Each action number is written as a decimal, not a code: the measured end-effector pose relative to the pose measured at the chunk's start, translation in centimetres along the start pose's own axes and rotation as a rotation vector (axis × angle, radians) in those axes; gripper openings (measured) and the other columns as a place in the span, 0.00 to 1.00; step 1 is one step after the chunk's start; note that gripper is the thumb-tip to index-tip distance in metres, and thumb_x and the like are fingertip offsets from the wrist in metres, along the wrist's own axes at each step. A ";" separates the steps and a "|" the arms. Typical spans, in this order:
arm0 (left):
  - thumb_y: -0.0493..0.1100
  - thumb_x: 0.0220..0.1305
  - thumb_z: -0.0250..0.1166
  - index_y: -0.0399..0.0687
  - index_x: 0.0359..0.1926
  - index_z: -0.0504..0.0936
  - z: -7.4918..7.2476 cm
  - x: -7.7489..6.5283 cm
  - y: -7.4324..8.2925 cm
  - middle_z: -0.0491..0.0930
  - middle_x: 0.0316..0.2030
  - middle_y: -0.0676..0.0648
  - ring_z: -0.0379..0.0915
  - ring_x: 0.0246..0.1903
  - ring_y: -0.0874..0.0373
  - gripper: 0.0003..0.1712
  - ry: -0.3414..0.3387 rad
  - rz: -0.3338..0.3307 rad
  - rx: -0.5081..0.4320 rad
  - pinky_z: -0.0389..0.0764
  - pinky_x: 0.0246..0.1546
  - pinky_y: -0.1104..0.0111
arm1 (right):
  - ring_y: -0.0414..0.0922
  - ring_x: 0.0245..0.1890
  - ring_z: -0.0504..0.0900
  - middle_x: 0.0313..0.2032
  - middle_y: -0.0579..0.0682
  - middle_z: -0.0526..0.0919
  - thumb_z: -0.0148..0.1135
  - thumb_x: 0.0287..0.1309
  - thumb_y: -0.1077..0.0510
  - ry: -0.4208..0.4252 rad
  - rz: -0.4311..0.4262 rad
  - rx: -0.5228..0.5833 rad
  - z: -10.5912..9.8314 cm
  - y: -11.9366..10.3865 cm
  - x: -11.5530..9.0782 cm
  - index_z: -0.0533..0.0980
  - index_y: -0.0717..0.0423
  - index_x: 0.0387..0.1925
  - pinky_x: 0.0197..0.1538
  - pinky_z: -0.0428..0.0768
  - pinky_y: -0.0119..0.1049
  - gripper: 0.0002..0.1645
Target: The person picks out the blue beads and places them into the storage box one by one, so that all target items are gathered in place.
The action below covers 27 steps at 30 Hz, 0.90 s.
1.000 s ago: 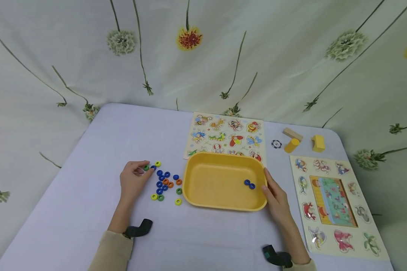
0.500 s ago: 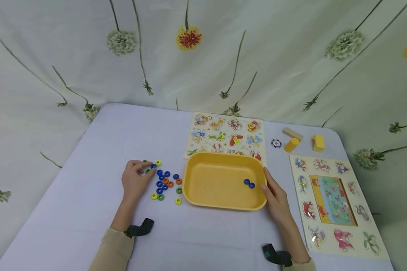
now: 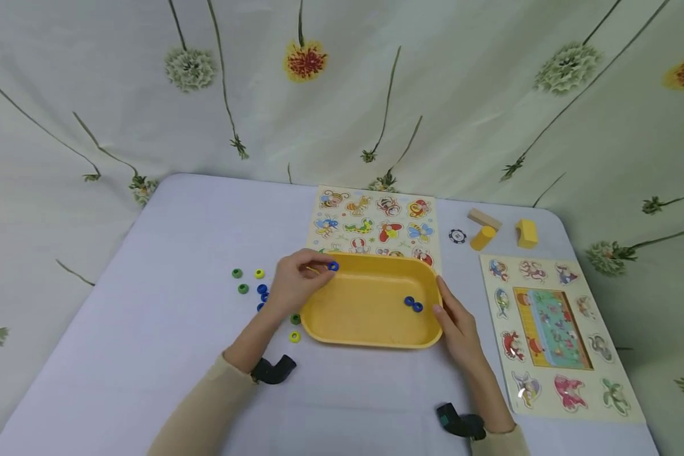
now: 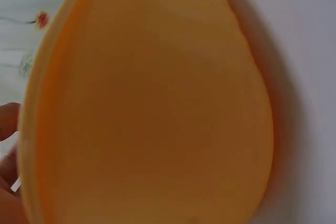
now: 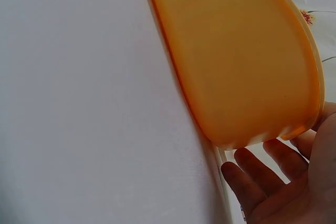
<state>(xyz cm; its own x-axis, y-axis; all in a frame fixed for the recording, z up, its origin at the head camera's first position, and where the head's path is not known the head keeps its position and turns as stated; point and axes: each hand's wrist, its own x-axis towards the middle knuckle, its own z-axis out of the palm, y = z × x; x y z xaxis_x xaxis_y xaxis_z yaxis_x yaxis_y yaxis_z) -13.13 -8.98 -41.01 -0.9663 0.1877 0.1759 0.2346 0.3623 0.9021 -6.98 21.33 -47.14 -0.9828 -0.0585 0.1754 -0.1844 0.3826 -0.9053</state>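
Observation:
Between thumb and fingertips my left hand (image 3: pixel 296 282) pinches a blue ring-shaped bead (image 3: pixel 333 266) over the left end of the yellow tray (image 3: pixel 365 316). Two more blue beads (image 3: pixel 418 307) lie inside the tray near its right end. My right hand (image 3: pixel 462 332) holds that end, thumb at the rim and fingers along the outer wall; the right wrist view shows these fingers (image 5: pixel 247 184) against the tray's end. In the left wrist view the tray wall (image 4: pixel 157 103) fills most of the picture and hides the pinched bead.
Left of the tray lie loose green beads (image 3: pixel 242 289), yellow beads (image 3: pixel 294 337) and blue beads (image 3: pixel 262 289), partly hidden by the left forearm. An insect puzzle board (image 3: pixel 370 218) sits behind the tray. At right are a sea-animal puzzle board (image 3: pixel 496 354), a yellow cylinder (image 3: pixel 483 238) and a poker chip (image 3: pixel 457 236).
My left hand has lifted a blue bead from the loose group and carried it right, over the tray's left end. The right hand keeps its hold on the tray. The head view has shifted slightly.

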 end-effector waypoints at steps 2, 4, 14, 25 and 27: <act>0.42 0.49 0.67 0.49 0.36 0.82 2.0 0.7 0.8 0.78 0.31 0.52 0.73 0.30 0.62 0.10 -0.094 -0.019 0.008 0.77 0.29 0.74 | 0.42 0.65 0.56 0.65 0.47 0.58 0.46 0.62 0.63 -0.004 0.000 -0.002 0.0 -0.7 0.0 0.55 0.47 0.65 0.58 0.55 0.16 0.30; 0.41 0.49 0.67 0.50 0.35 0.82 3.9 1.4 1.1 0.78 0.29 0.53 0.73 0.28 0.63 0.09 -0.177 -0.039 0.040 0.77 0.28 0.74 | 0.46 0.64 0.56 0.64 0.49 0.58 0.46 0.62 0.64 -0.004 0.002 -0.002 0.1 -1.6 0.0 0.55 0.50 0.65 0.58 0.55 0.16 0.30; 0.35 0.46 0.66 0.43 0.32 0.81 10.7 3.6 -0.8 0.80 0.25 0.52 0.74 0.24 0.66 0.08 -0.446 -0.039 0.064 0.76 0.27 0.76 | 0.49 0.63 0.58 0.64 0.52 0.59 0.45 0.62 0.63 0.004 0.022 -0.034 -0.1 -3.0 -0.3 0.56 0.54 0.64 0.57 0.55 0.15 0.29; 0.36 0.45 0.68 0.44 0.32 0.82 13.2 3.4 -2.0 0.79 0.25 0.53 0.71 0.23 0.68 0.09 -0.419 0.008 0.206 0.73 0.26 0.80 | 0.48 0.64 0.57 0.64 0.52 0.59 0.45 0.62 0.64 0.010 0.019 -0.023 -0.2 -2.9 -0.3 0.56 0.54 0.64 0.57 0.55 0.15 0.28; 0.37 0.45 0.68 0.44 0.34 0.82 12.8 3.3 -1.4 0.78 0.27 0.53 0.70 0.24 0.68 0.11 -0.407 0.020 0.229 0.72 0.27 0.80 | 0.48 0.64 0.57 0.64 0.52 0.59 0.45 0.62 0.64 0.008 0.022 -0.024 -0.2 -3.0 -0.3 0.56 0.55 0.64 0.57 0.55 0.15 0.29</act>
<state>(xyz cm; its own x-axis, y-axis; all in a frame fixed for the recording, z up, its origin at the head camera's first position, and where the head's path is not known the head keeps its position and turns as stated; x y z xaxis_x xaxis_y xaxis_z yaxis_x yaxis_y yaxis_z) -15.24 2.83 -46.73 -0.8523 0.5228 -0.0178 0.3140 0.5385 0.7819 -6.10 20.42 -44.39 -0.9864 -0.0429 0.1588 -0.1624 0.4061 -0.8993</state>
